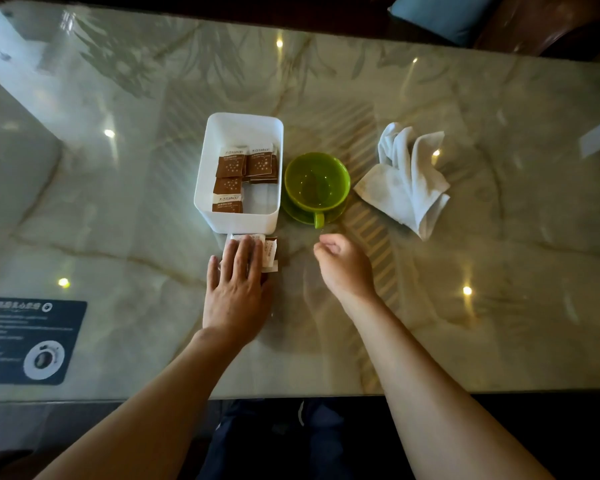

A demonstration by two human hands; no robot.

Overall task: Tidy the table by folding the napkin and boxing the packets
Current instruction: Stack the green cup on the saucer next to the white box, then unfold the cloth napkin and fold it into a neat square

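The left hand (238,289) lies palm down just in front of the white box (239,173), its fingers (246,252) stretched out nearly straight and close together, pressing flat on a small pile of loose packets (269,252) that rests on the marble table (118,202); the packets peek out past the fingertips and along the hand's right edge, and nothing is gripped. The left forearm runs up from the near table edge, angled slightly toward the box. The right hand (342,263) sits to the right of the box's near corner, just in front of the green cup (316,183), with its fingers curled loosely inward into a soft half fist; whether it holds anything I cannot tell. Its wrist is raised a little, forearm slanting in from the lower right. Inside the box, several brown packets (238,171) lie mostly toward its left and far side. The cup stands on a green saucer (297,213) touching the box's right wall. The crumpled white napkin (407,178) lies unfolded, well right of the box, beyond the cup.
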